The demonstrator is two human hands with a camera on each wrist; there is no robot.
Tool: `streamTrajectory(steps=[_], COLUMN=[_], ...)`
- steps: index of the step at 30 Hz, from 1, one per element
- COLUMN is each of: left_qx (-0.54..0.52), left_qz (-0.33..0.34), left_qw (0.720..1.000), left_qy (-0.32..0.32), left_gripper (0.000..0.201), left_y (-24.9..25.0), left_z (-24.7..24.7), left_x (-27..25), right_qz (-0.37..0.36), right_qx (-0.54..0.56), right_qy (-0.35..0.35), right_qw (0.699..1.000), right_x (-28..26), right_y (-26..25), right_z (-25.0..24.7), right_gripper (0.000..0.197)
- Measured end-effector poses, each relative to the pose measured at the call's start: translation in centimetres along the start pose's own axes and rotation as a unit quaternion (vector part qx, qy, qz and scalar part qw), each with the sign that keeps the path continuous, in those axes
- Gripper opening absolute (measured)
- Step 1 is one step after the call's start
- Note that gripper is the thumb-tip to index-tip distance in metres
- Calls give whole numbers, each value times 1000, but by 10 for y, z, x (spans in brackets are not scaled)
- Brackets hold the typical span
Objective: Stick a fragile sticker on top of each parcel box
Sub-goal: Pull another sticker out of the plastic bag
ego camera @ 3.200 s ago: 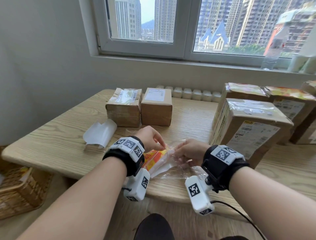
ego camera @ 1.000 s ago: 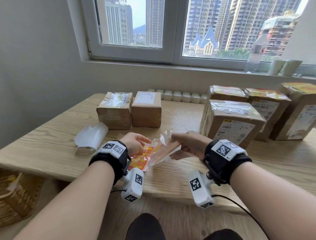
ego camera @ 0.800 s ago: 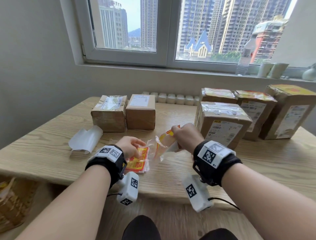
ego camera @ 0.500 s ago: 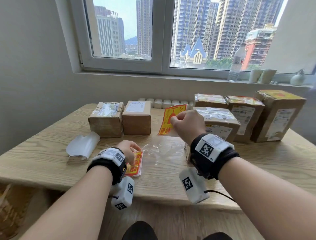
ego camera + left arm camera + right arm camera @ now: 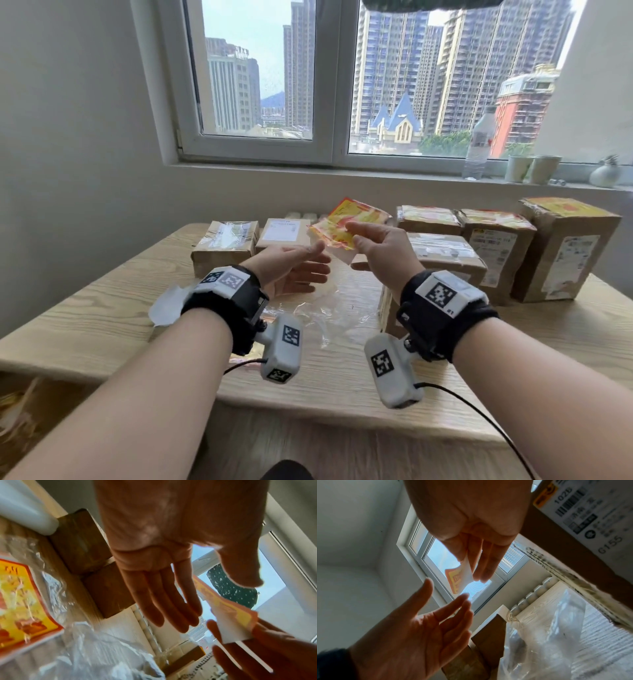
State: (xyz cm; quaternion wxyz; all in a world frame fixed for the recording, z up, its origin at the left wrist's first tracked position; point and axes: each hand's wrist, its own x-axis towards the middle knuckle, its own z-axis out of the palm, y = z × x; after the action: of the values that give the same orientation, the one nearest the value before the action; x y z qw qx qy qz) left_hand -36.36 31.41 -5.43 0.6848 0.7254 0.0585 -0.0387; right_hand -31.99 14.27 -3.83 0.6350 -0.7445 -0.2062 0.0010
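My right hand (image 5: pixel 354 237) pinches one red-and-yellow fragile sticker (image 5: pixel 347 222) by its white lower edge and holds it up over the table. The right wrist view shows the sticker (image 5: pixel 458 580) caught between thumb and fingers. My left hand (image 5: pixel 323 260) is open, palm up, with straight fingers just left of the sticker and apart from it. Two small brown parcel boxes (image 5: pixel 224 246) stand at the back left. Several bigger boxes (image 5: pixel 445 255) stand at the right, the rear ones with stickers on top. The sticker stack (image 5: pixel 22 608) lies on the table.
An empty clear plastic bag (image 5: pixel 325 315) lies crumpled on the wooden table (image 5: pixel 102 325) under my hands. A white backing sheet (image 5: pixel 164 305) lies at the left. A bottle (image 5: pixel 478 147) and cups stand on the window sill. A wicker basket (image 5: pixel 17 411) sits low left.
My right hand pulled one sticker out of the bag and raised it. My left hand let go of the sticker stack on the table and rose, open, towards the sticker.
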Motion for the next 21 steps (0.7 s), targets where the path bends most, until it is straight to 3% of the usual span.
streamTrajectory(steps=[3, 7, 10, 21], left_qx=[-48, -82, -78, -82], left_qz=[4, 26, 32, 69], left_qw=[999, 996, 996, 993], left_qy=[9, 11, -27, 56], left_gripper=[47, 18, 29, 12], left_y=[2, 1, -1, 3], left_z=[6, 6, 3, 5], left_x=[4, 4, 3, 5], right_qz=[-8, 3, 12, 17], right_qx=[-3, 11, 20, -37], right_qy=[-12, -23, -21, -52], right_qw=[1000, 1000, 1000, 998], right_x=[-1, -2, -2, -8], right_y=[3, 4, 3, 1], right_z=[4, 6, 6, 4], right_gripper=[31, 31, 32, 28])
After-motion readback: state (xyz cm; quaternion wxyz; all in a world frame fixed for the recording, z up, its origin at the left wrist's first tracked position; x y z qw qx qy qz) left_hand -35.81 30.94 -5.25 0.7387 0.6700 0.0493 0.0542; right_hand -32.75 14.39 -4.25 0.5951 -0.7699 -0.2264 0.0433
